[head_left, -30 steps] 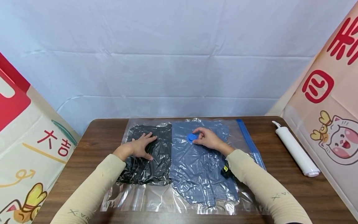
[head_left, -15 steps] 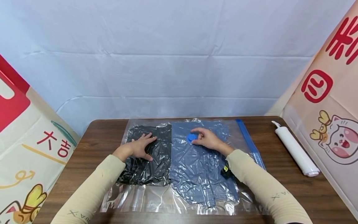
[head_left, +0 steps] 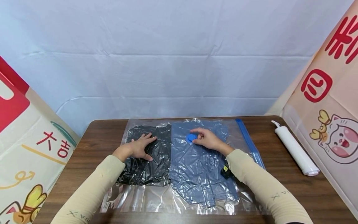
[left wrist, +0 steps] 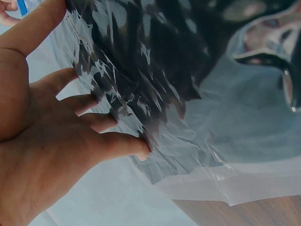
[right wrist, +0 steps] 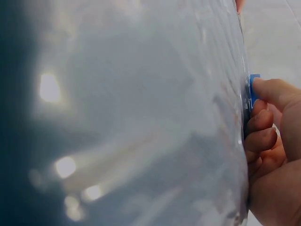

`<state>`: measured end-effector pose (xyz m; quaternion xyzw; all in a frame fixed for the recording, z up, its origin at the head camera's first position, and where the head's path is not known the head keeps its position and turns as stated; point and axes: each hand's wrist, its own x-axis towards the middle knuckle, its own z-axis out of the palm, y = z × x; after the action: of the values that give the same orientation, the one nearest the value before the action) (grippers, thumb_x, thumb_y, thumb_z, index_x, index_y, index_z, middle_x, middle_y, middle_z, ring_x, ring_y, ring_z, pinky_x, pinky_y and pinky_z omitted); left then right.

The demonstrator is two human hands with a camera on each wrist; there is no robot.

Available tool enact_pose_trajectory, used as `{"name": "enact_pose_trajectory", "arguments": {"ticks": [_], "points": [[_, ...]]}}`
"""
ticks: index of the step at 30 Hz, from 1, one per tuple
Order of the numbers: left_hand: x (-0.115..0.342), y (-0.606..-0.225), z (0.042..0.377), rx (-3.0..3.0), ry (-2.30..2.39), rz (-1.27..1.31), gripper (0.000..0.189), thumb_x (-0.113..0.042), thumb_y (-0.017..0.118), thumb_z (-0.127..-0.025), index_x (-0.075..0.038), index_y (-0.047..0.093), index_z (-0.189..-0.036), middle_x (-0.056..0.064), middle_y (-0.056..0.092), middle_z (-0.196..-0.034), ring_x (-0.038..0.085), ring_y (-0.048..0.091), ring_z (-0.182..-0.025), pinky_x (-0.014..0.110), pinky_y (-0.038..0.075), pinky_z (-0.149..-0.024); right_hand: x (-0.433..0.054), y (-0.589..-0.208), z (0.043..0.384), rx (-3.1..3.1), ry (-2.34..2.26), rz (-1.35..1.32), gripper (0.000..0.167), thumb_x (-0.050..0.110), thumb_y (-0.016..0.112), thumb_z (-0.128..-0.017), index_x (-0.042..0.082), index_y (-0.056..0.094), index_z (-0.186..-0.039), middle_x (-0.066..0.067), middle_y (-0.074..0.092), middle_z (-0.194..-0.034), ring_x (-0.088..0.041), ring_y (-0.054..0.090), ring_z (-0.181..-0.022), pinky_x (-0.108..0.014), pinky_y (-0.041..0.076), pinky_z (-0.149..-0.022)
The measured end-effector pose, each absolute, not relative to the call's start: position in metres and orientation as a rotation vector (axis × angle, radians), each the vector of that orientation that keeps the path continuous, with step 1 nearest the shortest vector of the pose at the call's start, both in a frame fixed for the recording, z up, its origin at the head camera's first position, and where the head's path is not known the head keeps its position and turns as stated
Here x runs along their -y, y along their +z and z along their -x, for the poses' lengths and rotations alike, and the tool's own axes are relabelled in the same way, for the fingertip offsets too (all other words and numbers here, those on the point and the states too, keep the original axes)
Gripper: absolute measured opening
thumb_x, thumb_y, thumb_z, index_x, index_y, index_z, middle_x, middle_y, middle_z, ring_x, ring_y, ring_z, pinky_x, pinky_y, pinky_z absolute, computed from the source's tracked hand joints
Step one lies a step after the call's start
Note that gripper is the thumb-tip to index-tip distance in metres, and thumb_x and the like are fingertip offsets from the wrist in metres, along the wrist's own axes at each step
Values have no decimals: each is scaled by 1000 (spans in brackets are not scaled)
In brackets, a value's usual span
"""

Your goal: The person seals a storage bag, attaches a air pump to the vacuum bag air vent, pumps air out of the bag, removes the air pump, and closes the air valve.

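A clear vacuum storage bag [head_left: 156, 199] lies flat on the table, with folded black fabric [head_left: 156, 168] in its left half and folded blue fabric [head_left: 193, 168] in its right. My left hand [head_left: 138, 147] rests on the film over the black fabric, fingers spread and straight; its fingertips touch the wrinkled plastic in the left wrist view. With thumb and forefinger, my right hand [head_left: 208, 139] holds the rim of the round blue valve cap [head_left: 191, 137], which sits above the blue fabric. In the right wrist view the thumb [right wrist: 265, 87] lies against the cap's edge.
A white hand pump [head_left: 296, 149] lies on the wooden table [head_left: 316, 196] at the right. The bag's blue zip strip [head_left: 247, 133] runs along its right side. A small black item with a yellow mark [head_left: 226, 171] shows under the right wrist. Cloth hangs behind and at both sides.
Both hands stay in place; the right thumb and fingers shift only slightly at the valve cap. The bag and the pump look the same.
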<state>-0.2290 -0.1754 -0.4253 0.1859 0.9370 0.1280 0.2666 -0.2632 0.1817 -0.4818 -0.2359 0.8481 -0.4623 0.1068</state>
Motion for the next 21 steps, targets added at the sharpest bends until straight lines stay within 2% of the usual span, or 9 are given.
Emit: {"name": "enact_pose_trajectory", "arguments": {"ticks": [5, 10, 16, 21], "points": [[175, -427, 229, -2534, 342, -504, 98, -37, 82, -87, -15, 24, -163, 18, 5, -170, 45, 1, -154, 81, 9, -109, -181, -481, 262, -2523, -1345, 645, 44, 14, 78, -92, 1, 63, -131, 0, 57, -70, -13, 48, -59, -27, 42, -61], [176, -428, 229, -2537, 345, -510, 98, -37, 82, -87, -15, 24, -163, 18, 5, -170, 45, 1, -154, 81, 9, -109, -181, -483, 262, -2524, -1346, 668, 52, 13, 78, -92, 1, 59, -139, -1, 57, -70, -14, 48, -60, -28, 42, -62], [176, -428, 229, -2535, 347, -513, 98, -37, 82, -87, -15, 24, -163, 18, 5, -170, 46, 1, -154, 82, 8, -109, -181, -483, 262, -2532, -1325, 664, 39, 13, 76, -94, 3, 65, -130, -1, 57, -71, -14, 48, -59, -28, 41, -60], [176, -428, 229, -2537, 344, -512, 99, -37, 83, -87, -15, 24, -163, 18, 5, -170, 46, 1, -154, 82, 9, -109, -180, -482, 263, -2541, -1323, 668, 43, 15, 77, -93, 3, 64, -132, 0, 56, -69, -13, 48, -59, -28, 41, -60]]}}
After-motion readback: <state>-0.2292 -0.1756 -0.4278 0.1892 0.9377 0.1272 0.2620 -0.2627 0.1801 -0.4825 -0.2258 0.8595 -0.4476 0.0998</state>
